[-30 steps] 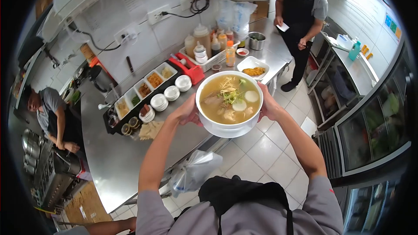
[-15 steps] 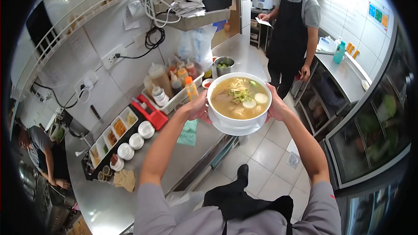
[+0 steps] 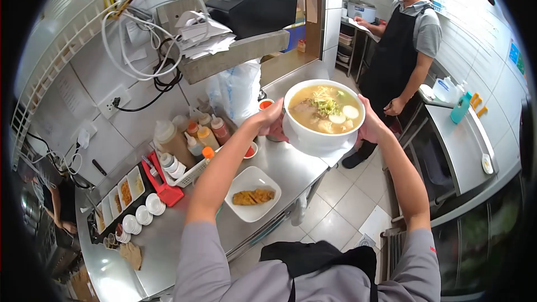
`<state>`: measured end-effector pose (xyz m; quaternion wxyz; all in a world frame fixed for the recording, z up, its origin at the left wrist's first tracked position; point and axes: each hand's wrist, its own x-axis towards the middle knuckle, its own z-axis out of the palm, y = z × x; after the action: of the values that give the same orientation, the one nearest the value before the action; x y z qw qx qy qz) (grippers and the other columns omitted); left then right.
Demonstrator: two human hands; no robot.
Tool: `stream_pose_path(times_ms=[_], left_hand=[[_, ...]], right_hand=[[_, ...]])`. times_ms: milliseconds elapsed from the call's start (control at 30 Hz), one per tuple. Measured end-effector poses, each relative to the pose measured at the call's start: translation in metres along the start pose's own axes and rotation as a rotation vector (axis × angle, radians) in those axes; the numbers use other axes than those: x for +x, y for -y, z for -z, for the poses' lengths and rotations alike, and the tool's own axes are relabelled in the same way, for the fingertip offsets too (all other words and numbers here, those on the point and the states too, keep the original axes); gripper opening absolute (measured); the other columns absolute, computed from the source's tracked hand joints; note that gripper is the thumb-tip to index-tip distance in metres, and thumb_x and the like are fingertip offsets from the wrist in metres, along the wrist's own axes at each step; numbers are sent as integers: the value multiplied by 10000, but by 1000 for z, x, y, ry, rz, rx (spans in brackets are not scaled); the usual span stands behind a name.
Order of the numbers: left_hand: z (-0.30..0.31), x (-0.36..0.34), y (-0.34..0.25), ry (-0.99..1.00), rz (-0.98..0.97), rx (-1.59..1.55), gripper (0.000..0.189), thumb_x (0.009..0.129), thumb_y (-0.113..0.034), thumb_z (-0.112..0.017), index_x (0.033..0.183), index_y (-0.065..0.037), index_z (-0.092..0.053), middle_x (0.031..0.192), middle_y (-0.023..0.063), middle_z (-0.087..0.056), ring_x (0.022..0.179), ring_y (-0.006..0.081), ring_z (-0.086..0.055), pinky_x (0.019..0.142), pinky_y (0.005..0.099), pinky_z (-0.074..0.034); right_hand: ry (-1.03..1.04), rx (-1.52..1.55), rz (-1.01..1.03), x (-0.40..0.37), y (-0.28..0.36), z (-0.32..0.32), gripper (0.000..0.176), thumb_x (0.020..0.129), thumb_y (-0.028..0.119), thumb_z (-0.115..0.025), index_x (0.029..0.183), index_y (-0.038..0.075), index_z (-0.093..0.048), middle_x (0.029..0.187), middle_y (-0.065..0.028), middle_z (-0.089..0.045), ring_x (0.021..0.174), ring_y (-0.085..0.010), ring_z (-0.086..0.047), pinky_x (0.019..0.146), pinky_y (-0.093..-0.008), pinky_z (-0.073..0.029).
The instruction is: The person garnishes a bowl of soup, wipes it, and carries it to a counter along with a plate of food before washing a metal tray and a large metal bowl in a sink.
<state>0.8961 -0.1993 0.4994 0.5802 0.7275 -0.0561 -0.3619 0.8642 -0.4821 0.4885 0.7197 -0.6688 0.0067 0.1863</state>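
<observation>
A white bowl [image 3: 313,141] of soup is held up in front of me between both hands. Sliced meat, chopped greens and pale round slices float in the broth [image 3: 302,113]. My left hand [image 3: 272,121] grips the bowl's left side, and my right hand [image 3: 371,122] grips its right side. Beneath the bowl shows a white plate [image 3: 339,155], partly hidden. Below my left forearm, on the steel counter [image 3: 218,246], sits a white square dish [image 3: 239,182] with a fried, sliced cutlet [image 3: 253,197].
Sauce bottles [image 3: 168,134] fill a white basket along the wall. Nearby are a red holder [image 3: 163,182], stacked small dishes [image 3: 155,204] and a topping tray. A printer [image 3: 254,8] rests on a shelf above. A person in a black apron [image 3: 391,50] stands ahead at right, holding paper.
I have moved forward along the counter, still holding the bowl. The dish with the cutlet has come into view. The person ahead appears nearer and further right.
</observation>
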Motion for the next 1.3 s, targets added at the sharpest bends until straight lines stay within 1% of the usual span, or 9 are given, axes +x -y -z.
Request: stream_pose_path(times_ms=[67, 133, 267, 400, 500, 567, 900, 1100, 1300], left_hand=[[13, 33, -15, 40, -43, -22, 725, 813, -597, -135, 1229, -66, -402, 1091, 142, -541, 842, 261, -602, 670, 335, -525], [19, 55, -33, -60, -15, -48, 733, 807, -591, -151, 1208, -31, -401, 1085, 161, -533, 876, 270, -592, 715, 353, -515], [42, 107, -57, -185, -19, -71, 751, 795, -574, -179, 1170, 48, -373, 1091, 243, -484, 854, 312, -576, 734, 377, -506], [63, 155, -79, -306, 1, -116, 709, 794, -545, -176, 1195, 5, -374, 1093, 255, -472, 829, 317, -570, 728, 377, -498], [93, 205, -76, -393, 34, -170, 665, 794, -525, -175, 1183, -37, -406, 1026, 212, -507, 775, 296, -569, 684, 369, -502], [113, 234, -79, -450, 37, -192, 658, 795, -525, -176, 1173, -46, -420, 1000, 195, -518, 751, 286, -568, 660, 362, -504], [205, 343, -24, -595, 170, -415, 583, 783, -563, -263, 1019, -83, -497, 853, 109, -529, 600, 175, -546, 510, 279, -476], [258, 385, 4, -659, 243, -489, 564, 782, -569, -267, 974, -100, -515, 807, 81, -544, 620, 158, -521, 560, 271, -435], [287, 403, 25, -687, 264, -538, 619, 779, -603, -194, 1009, -119, -504, 797, 92, -574, 634, 153, -526, 571, 241, -417]], right_hand=[[50, -32, 5, 36, 13, 27, 743, 773, 699, -199, 1231, 151, -404, 963, -114, -609, 670, -246, -620, 423, -391, -498], [88, -85, -67, 74, 27, 49, 766, 766, 711, -151, 1291, 182, -329, 1102, -144, -549, 768, -264, -592, 475, -414, -473], [179, -140, -48, 142, 55, 77, 749, 781, 694, -140, 1254, 162, -372, 982, -119, -594, 681, -226, -598, 425, -344, -470], [239, -172, -51, 234, 68, 109, 753, 766, 716, -181, 1170, 135, -438, 826, -102, -607, 580, -218, -583, 403, -348, -470], [285, -246, -75, 300, 77, 120, 776, 776, 684, -135, 1257, 120, -366, 1046, -152, -555, 729, -224, -577, 419, -339, -482], [326, -242, -75, 348, 77, 130, 790, 762, 707, -158, 1264, 129, -353, 1061, -146, -551, 734, -224, -587, 406, -339, -484], [580, -287, -210, 551, 30, 124, 798, 761, 703, -167, 1311, 138, -288, 1159, -159, -504, 842, -257, -587, 436, -361, -508], [590, -234, -201, 637, 2, 103, 737, 801, 654, -188, 1238, 84, -351, 955, -164, -583, 630, -223, -620, 372, -320, -515], [629, -315, -232, 681, 1, 87, 728, 809, 638, -199, 1226, 66, -364, 882, -172, -598, 583, -211, -617, 367, -302, -513]])
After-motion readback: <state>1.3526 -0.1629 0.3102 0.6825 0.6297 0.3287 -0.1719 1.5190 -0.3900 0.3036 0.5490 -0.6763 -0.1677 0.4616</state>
